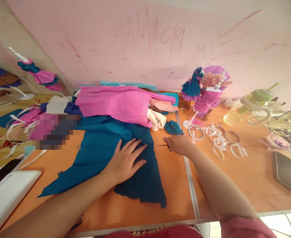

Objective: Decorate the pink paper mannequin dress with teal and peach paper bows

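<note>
A wide piece of teal cloth [98, 152] with uneven edges lies spread on the orange table. My left hand [127, 162] rests flat on it, fingers spread and palm down. To the right, just off the cloth's edge, my right hand [177, 144] is closed by the tabletop. From its fingertips a thin dark pointed tool [162, 145] sticks out to the left; most of it is hidden, so its exact kind is unclear. Right behind that hand sits a gathered teal rosette [172, 127]. A folded pink cloth [113, 102] covers the far end of the teal piece.
Small dressed mannequins [193, 82] stand at the back right, near white ribbon loops [219, 140] and a jug with a green lid [253, 105]. A phone [287, 172] lies far right, a white device [13, 198] front left. A metal seam [191, 185] crosses the orange table [175, 185].
</note>
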### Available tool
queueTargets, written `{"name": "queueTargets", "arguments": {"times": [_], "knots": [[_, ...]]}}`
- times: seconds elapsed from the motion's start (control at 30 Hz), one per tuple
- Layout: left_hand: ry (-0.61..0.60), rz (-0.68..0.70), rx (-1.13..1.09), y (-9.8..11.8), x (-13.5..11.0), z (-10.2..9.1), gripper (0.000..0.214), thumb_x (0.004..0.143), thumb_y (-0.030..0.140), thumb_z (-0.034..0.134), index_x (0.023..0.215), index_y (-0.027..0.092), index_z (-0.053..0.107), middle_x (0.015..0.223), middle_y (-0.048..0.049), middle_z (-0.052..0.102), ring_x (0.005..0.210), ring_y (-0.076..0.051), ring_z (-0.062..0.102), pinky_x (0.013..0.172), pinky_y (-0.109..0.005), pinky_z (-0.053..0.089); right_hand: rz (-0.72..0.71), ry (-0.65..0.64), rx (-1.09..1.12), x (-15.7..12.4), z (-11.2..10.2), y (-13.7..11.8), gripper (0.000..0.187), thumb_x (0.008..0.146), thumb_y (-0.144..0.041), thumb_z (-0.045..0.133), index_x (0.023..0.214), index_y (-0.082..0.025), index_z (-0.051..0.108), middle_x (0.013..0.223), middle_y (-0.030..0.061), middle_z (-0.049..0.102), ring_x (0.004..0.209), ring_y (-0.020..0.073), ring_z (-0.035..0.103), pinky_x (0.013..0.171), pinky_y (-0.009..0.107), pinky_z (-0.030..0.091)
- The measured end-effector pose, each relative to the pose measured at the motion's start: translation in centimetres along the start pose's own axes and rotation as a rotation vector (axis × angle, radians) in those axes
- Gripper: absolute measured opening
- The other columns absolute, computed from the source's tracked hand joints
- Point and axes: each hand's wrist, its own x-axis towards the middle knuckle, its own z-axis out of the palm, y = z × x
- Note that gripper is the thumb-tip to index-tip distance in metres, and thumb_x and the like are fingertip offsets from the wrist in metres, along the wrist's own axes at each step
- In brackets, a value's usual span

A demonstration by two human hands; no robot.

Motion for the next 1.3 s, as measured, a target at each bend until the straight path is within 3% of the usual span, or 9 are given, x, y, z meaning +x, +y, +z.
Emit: {"name": "queueTargets", "arguments": {"times": [0.17,0.23,0.33,0.47,0.63,0.73,0.83,1.03,1.3], "knots": [[-0.136,0.054,-0.031,-2.6,0.4,0.6,0.075,0.081,0.068,0.055,0.147,0.036,0.04,0.159,-0.0064,0.03,0.144,-0.038,0.027,0.115,-0.064,0.017,-0.217,-0.002,0.523,-2.4,-0.3,-3.2,0.047,0.091,-0.065,0.044,0.096,-0.022,0.063,0.08,0.0026,0.064,0.074,0.0168,0.06,0.069,0.028,0.046],[-0.093,-0.024,-0.018,-3.0,1.1,1.5,0.078,0.084,0.069,0.05,0.151,0.032,0.034,0.161,-0.0084,0.025,0.147,-0.038,0.022,0.115,-0.064,0.016,-0.308,-0.135,0.868,-3.0,1.7,-5.4,0.044,0.092,-0.062,0.043,0.094,-0.022,0.06,0.077,0.0002,0.061,0.064,0.0124,0.056,0.061,0.025,0.047],[0.033,-0.14,-0.026,-3.6,2.2,2.1,0.067,0.091,0.062,0.042,0.147,0.026,0.041,0.158,-0.0112,0.032,0.146,-0.035,0.024,0.115,-0.062,0.019,-0.169,-0.232,1.206,-2.2,5.4,-7.2,0.041,0.097,-0.052,0.037,0.079,-0.019,0.055,0.083,0.0037,0.065,0.068,0.0114,0.06,0.067,0.026,0.054],[0.106,-0.073,-0.032,-4.9,1.8,1.5,0.07,0.086,0.065,0.05,0.145,0.028,0.043,0.157,-0.0092,0.034,0.145,-0.033,0.029,0.118,-0.058,0.014,0.079,-0.146,1.244,0.5,6.8,-5.4,0.027,0.097,-0.043,0.043,0.089,-0.019,0.05,0.098,0.0092,0.068,0.075,0.0131,0.066,0.068,0.028,0.057],[-0.024,-0.068,0.034,-4.9,0.9,1.3,0.093,0.076,0.075,0.055,0.152,0.027,0.03,0.159,-0.0138,0.027,0.145,-0.039,0.025,0.114,-0.065,0.013,0.039,-0.141,1.254,-0.5,4.4,-4.4,0.029,0.094,-0.048,0.05,0.087,-0.02,0.051,0.084,0.0026,0.069,0.069,0.0105,0.064,0.072,0.026,0.056],[0.147,-0.071,0.084,-3.8,1.3,0.4,0.082,0.08,0.068,0.057,0.146,0.023,0.04,0.155,-0.0133,0.036,0.142,-0.039,0.029,0.116,-0.06,0.011,0.058,-0.324,1.301,-3.5,4.6,-6.3,0.038,0.089,-0.058,0.052,0.082,-0.02,0.052,0.049,-0.0084,0.046,0.039,0.0069,0.04,0.052,0.027,0.054],[0.159,0.065,0.036,-2.8,1.3,-0.5,0.05,0.087,0.059,0.054,0.12,0.023,0.062,0.135,-0.0086,0.055,0.124,-0.033,0.047,0.108,-0.053,0.026,0.328,-0.636,1.533,-6.4,6.4,-7.7,0.042,0.096,-0.058,0.033,0.084,-0.021,0.048,0.045,-0.0127,0.031,0.033,0.0045,0.021,0.046,0.03,0.054],[0.02,0.37,-0.075,-1.6,0.9,-0.4,0.039,0.084,0.06,0.059,0.092,0.024,0.068,0.1,-0.0066,0.067,0.095,-0.025,0.058,0.089,-0.043,0.039,0.46,-0.594,1.639,-9.3,8.9,-7.2,0.039,0.101,-0.049,0.02,0.099,-0.017,0.043,0.075,0.0109,0.07,0.057,0.0203,0.069,0.052,0.031,0.054],[0.016,0.497,-0.044,-0.4,0.8,0.1,0.025,0.094,0.029,0.046,0.094,0.024,0.07,0.087,-0.006,0.068,0.087,-0.021,0.059,0.085,-0.037,0.043,0.384,-0.696,1.531,-9.2,7.9,-5.7,0.041,0.098,-0.06,0.019,0.1,-0.022,0.035,0.088,0.0138,0.073,0.056,0.0214,0.07,0.05,0.031,0.052]]}}
